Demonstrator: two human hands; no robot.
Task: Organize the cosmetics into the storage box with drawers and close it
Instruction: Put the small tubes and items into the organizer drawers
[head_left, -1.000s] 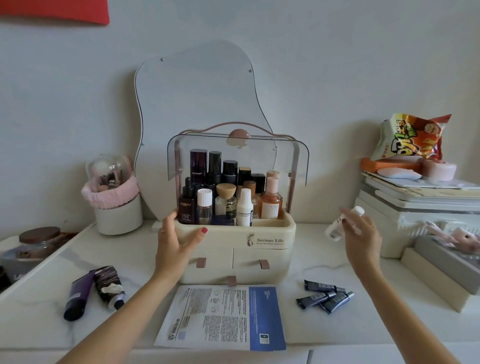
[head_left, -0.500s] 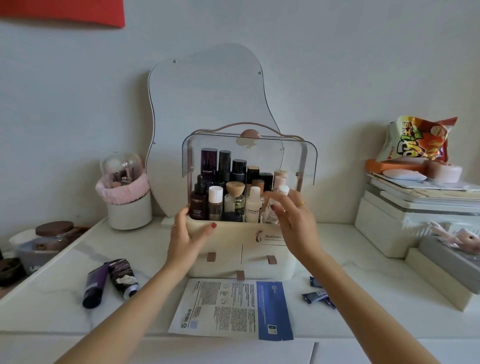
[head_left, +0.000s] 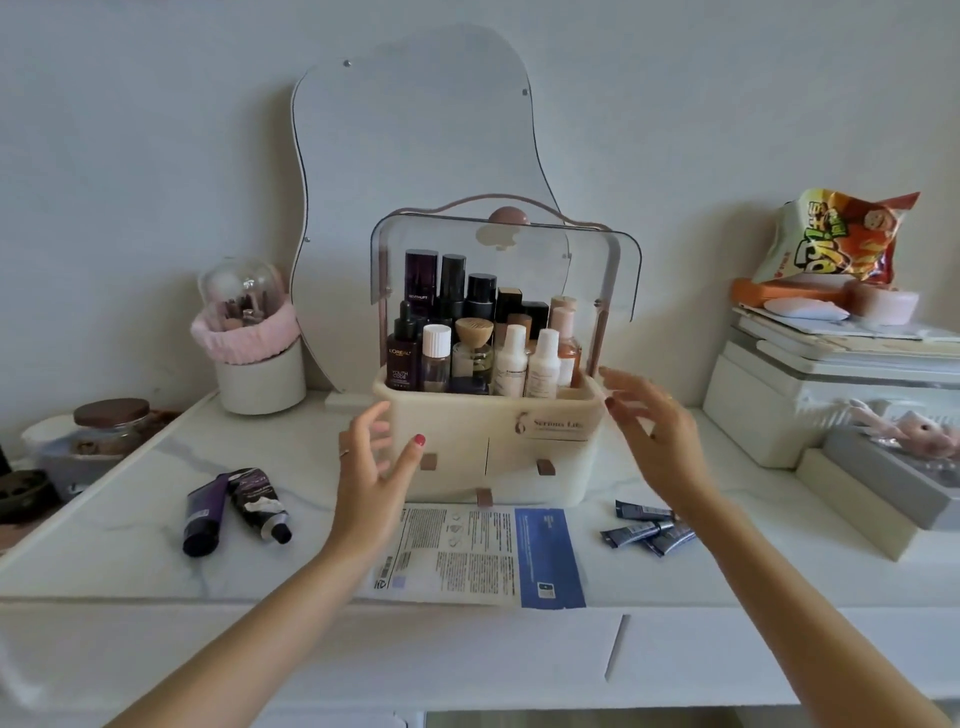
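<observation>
The cream storage box (head_left: 519, 480) stands mid-table with its clear lid (head_left: 597, 270) flipped up and its drawers closed. Several bottles fill the top compartment, among them a small white bottle (head_left: 543, 366) at the front right. My left hand (head_left: 371, 462) hovers open just off the box's left front corner. My right hand (head_left: 654, 431) is open and empty beside the box's right front corner, fingers spread. On the table lie two dark tubes (head_left: 234, 509) at the left, a sheet-mask packet (head_left: 483, 558) in front of the box and three small dark tubes (head_left: 647, 527) at the right.
A wavy mirror (head_left: 415, 156) leans on the wall behind the box. A brush holder (head_left: 252, 338) and a jar (head_left: 111, 421) stand at the left. Stacked white boxes (head_left: 831, 384) with a snack bag (head_left: 841, 234) fill the right side.
My right hand carried the small white bottle from the right into the box's top compartment, let go of it and drew back. My left hand came off the box's left edge.
</observation>
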